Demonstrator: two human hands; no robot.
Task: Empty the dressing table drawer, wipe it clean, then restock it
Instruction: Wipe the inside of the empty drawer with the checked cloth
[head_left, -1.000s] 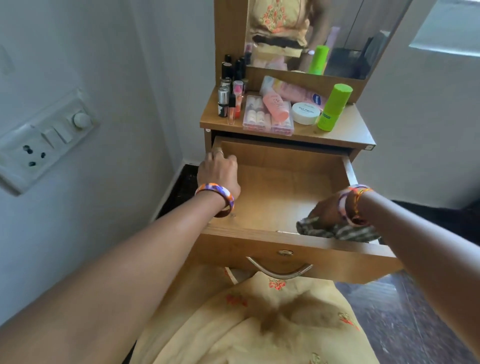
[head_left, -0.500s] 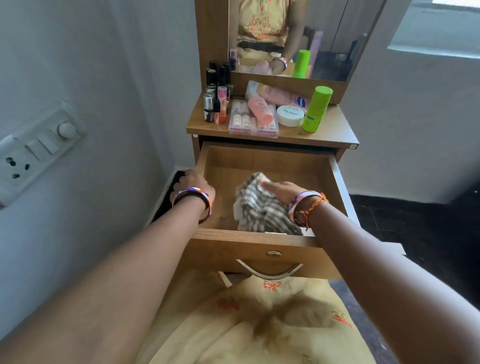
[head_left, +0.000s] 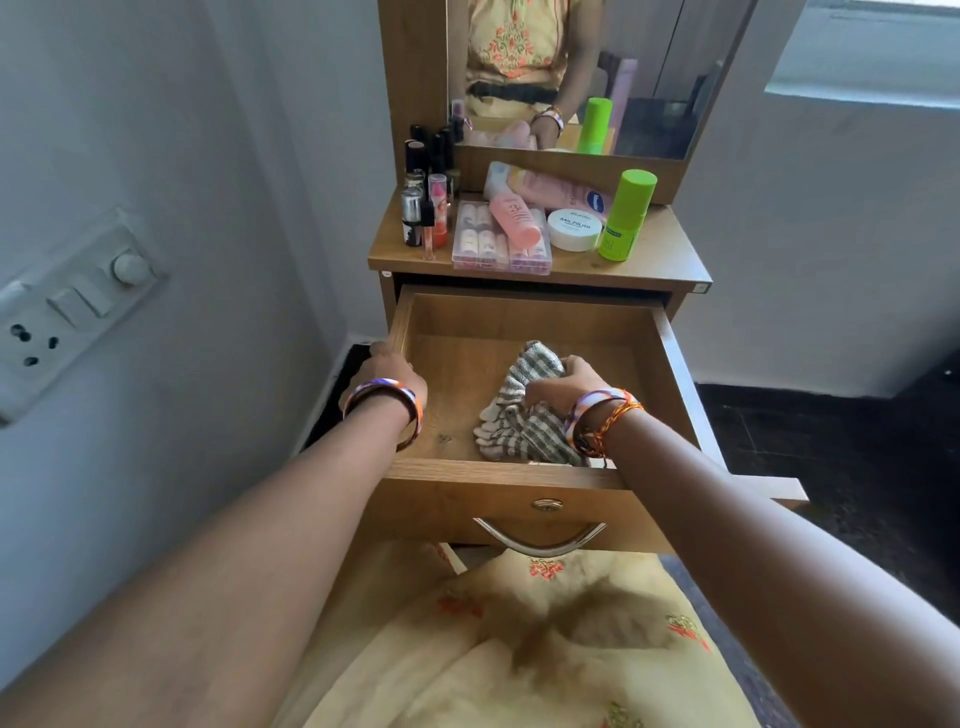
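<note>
where the table (head_left: 660, 260) stands against white walls, its top carries bottles (head_left: 423, 208), a jar (head_left: 574, 229) and a green tube (head_left: 623, 215). in the open drawer (head_left: 498, 480), the right hand (head_left: 563, 384) grips a cloth (head_left: 519, 415); the left hand (head_left: 387, 376) clasps the side wall.

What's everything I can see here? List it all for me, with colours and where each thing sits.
Drawer: one, wood, pulled open, metal handle in front.
Cloth: one, grey-white checked, inside the drawer.
Tabletop: one, wood, above the drawer.
Green bottle: one, upright, tabletop right.
White jar: one, beside the green bottle.
Pink tubes: two or more, lying at the back and on the clear box.
Clear box: one, small tubes inside, tabletop centre.
Small bottles: several, dark and red, tabletop left.
Mirror: one, behind the tabletop.
Switch panel: one, white, left wall.
Left hand: grips the drawer's left wall.
Right hand: grips the cloth.
</note>
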